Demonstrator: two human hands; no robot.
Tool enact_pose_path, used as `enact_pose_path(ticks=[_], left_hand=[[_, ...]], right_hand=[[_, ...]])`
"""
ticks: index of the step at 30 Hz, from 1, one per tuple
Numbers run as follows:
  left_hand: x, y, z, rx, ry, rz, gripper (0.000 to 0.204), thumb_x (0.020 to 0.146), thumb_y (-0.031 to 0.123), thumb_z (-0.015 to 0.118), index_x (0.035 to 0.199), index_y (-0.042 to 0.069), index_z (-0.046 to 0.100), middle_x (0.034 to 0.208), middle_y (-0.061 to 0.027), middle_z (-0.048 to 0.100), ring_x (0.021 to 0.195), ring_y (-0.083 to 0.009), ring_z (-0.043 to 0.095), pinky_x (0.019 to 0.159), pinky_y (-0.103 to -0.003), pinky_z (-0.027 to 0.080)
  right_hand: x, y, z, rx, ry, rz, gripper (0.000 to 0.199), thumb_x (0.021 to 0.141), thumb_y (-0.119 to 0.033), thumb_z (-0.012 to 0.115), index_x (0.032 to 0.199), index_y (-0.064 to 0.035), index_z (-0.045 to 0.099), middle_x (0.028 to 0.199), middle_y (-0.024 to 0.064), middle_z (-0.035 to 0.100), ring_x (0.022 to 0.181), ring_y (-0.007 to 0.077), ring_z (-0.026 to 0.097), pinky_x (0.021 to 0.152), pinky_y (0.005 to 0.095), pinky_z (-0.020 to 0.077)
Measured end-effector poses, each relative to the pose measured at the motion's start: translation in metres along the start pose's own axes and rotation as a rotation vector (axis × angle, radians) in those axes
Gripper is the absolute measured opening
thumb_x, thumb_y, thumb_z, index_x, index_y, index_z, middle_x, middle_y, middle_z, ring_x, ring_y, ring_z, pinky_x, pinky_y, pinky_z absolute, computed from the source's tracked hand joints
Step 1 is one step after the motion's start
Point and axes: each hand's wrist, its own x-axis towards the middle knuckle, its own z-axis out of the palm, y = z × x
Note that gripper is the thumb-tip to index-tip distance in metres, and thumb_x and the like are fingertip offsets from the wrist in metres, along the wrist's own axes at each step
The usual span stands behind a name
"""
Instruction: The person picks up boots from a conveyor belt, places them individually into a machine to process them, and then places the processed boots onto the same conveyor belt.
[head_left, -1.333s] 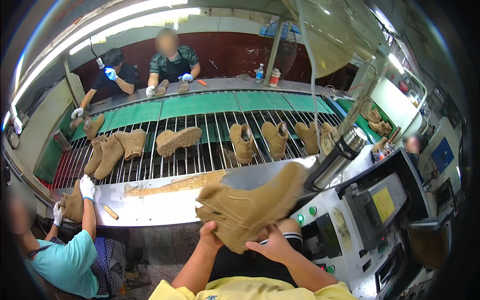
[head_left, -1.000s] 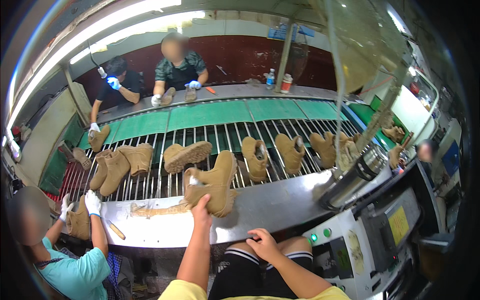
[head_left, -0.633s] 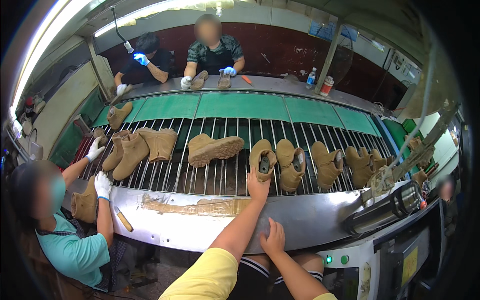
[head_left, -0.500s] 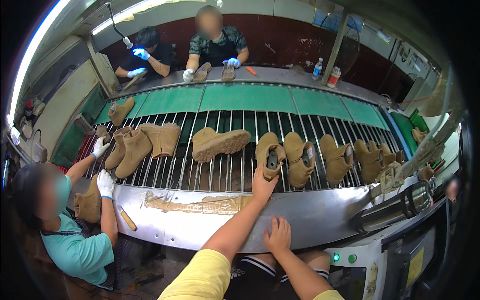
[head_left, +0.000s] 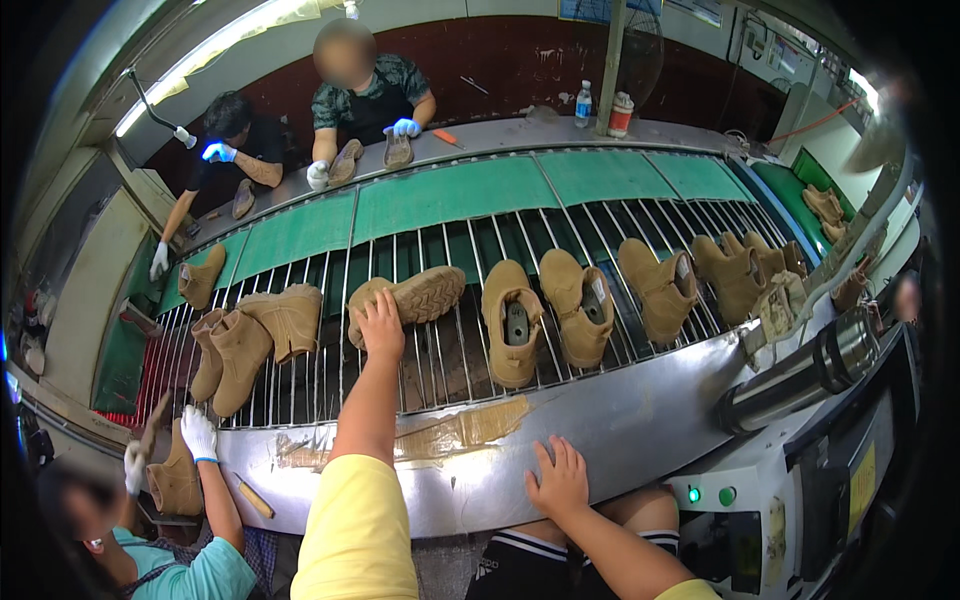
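My left hand [head_left: 379, 322] reaches over the rollers, its fingers curled on the upper of a tan ankle boot [head_left: 428, 295] that lies on its side, its ridged sole facing me. Just right of it an upright tan boot [head_left: 512, 335] stands apart, its opening toward me. On the metal ledge [head_left: 620, 425] at the front edge rests my right hand [head_left: 560, 478], fingers stretched out and holding nothing.
More boots [head_left: 655, 290] stand along the roller conveyor to the right, others [head_left: 240, 355] to the left. At lower left a gloved co-worker handles a boot [head_left: 175, 480] beside a wooden-handled tool [head_left: 256, 498]. A steel cylinder [head_left: 795, 370] lies at right. Two people work across the green belt [head_left: 450, 205].
My left hand has left the upright boot and moved left onto the boot lying on its side. My right hand stays on the ledge. The view has shifted.
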Motion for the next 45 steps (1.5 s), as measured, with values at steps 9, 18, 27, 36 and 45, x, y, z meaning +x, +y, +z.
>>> enact_pose_path(ticks=[9, 18, 27, 36, 45], left_hand=[[0.033, 0.003, -0.078, -0.181, -0.161, 0.117, 0.111, 0.056, 0.036, 0.082, 0.144, 0.003, 0.024, 0.115, -0.0131, 0.058, 0.107, -0.0297, 0.055, 0.091, -0.042, 0.041], [-0.074, -0.108, -0.207, -0.959, -0.317, -0.191, 0.098, 0.051, 0.034, 0.083, 0.134, 0.002, 0.044, 0.113, -0.0198, 0.062, 0.106, -0.0291, 0.061, 0.092, -0.037, 0.047], [-0.309, -0.051, -0.225, -2.655, -0.572, -0.55, 0.067, 0.082, 0.048, 0.055, 0.133, 0.005, 0.048, 0.128, -0.0172, 0.055, 0.113, -0.0339, 0.056, 0.099, -0.047, 0.044], [-0.386, 0.106, -0.355, -3.121, -1.855, -0.132, 0.053, 0.084, 0.038, 0.065, 0.123, 0.004, 0.053, 0.116, -0.0161, 0.059, 0.095, -0.0318, 0.063, 0.081, -0.041, 0.053], [-0.414, 0.196, -0.389, -2.002, -1.34, 0.402, 0.025, 0.09, 0.019, 0.06, 0.104, -0.002, 0.062, 0.098, -0.0156, 0.065, 0.085, -0.0243, 0.066, 0.079, -0.034, 0.052]], right_hand=[[-0.005, -0.001, -0.004, 0.041, 0.054, 0.01, 0.053, 0.077, -0.033, 0.062, 0.124, -0.0099, 0.054, 0.127, 0.0178, 0.048, 0.121, 0.0352, 0.043, 0.101, 0.0472, 0.0325], [-0.012, -0.006, 0.0, 0.058, 0.111, -0.006, 0.052, 0.078, -0.035, 0.062, 0.122, -0.0094, 0.056, 0.127, 0.0174, 0.049, 0.121, 0.032, 0.043, 0.101, 0.0444, 0.033], [-0.024, 0.018, -0.006, 0.543, -0.012, -0.007, 0.043, 0.076, -0.019, 0.064, 0.118, -0.0085, 0.058, 0.117, 0.0152, 0.058, 0.111, 0.0312, 0.054, 0.098, 0.0419, 0.0388], [-0.114, 0.01, -0.146, 2.476, -0.796, -0.29, 0.059, 0.087, -0.041, 0.058, 0.134, -0.0083, 0.045, 0.114, 0.0103, 0.063, 0.074, 0.0101, 0.063, 0.052, 0.0221, 0.0494], [-0.305, 0.102, -0.285, 2.296, 0.44, -0.258, 0.063, 0.095, -0.052, 0.036, 0.136, -0.0057, 0.046, 0.136, 0.01, 0.051, 0.123, 0.0228, 0.049, 0.107, 0.0391, 0.0354]])
